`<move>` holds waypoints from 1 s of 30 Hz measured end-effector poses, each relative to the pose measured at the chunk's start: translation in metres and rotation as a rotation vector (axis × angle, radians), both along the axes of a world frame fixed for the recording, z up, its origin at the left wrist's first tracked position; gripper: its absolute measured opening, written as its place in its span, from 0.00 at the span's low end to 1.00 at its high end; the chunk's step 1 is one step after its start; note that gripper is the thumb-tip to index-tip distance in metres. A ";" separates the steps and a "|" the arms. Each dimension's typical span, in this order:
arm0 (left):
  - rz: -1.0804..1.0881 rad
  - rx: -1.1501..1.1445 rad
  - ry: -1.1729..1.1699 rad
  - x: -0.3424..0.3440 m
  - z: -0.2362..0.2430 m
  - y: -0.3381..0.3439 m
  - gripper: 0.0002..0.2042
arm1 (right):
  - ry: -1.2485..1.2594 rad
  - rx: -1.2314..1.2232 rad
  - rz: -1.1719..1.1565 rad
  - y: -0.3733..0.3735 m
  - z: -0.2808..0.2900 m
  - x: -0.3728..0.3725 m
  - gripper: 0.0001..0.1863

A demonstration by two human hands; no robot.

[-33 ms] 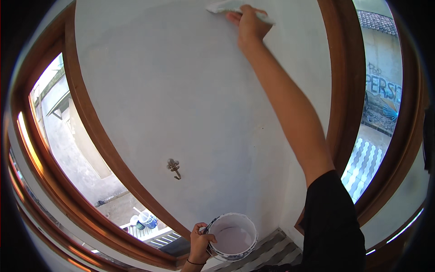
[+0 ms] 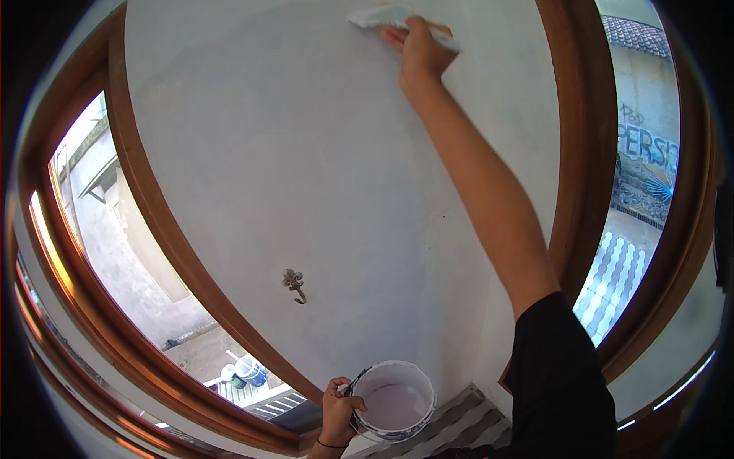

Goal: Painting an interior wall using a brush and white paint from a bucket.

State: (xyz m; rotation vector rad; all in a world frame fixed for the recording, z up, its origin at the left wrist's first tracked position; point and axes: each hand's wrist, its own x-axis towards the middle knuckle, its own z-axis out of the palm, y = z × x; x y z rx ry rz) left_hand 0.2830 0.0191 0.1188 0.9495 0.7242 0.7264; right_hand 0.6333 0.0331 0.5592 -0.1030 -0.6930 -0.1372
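High on the pale grey-white wall [image 2: 306, 153], a paintbrush [image 2: 378, 15] with whitish bristles lies against the surface. My right hand [image 2: 425, 50] grips it, arm stretched up, and the handle end sticks out past the fingers to the right. Low in front of the wall, my left hand [image 2: 336, 413] is closed on the rim and side of a round white bucket [image 2: 371, 373]. Inside the bucket is pale, whitish paint [image 2: 396, 405]. Paint smears mark its outer edge. Some fingers of my left hand are hidden behind the rim.
A metal wall hook [image 2: 293, 284] juts from the lower wall. Brown wooden frames [image 2: 153, 183] border the wall on both sides, with openings to the outdoors. Outside at lower left stand buckets [image 2: 248, 371]. Patterned grey floor tiles [image 2: 470, 421] show below.
My right hand and the paintbrush have shifted slightly downward on the wall. The left hand and bucket look almost unmoved.
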 end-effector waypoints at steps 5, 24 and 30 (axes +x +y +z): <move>-0.009 0.001 0.027 -0.003 -0.005 -0.001 0.28 | 0.156 0.006 0.002 0.000 -0.104 0.006 0.11; -0.037 -0.006 0.017 -0.003 -0.009 -0.008 0.29 | 0.232 -0.494 -0.241 -0.050 -0.074 0.019 0.09; -0.041 -0.003 -0.005 -0.005 -0.013 -0.011 0.29 | -0.039 -0.287 -0.085 -0.050 -0.004 0.027 0.14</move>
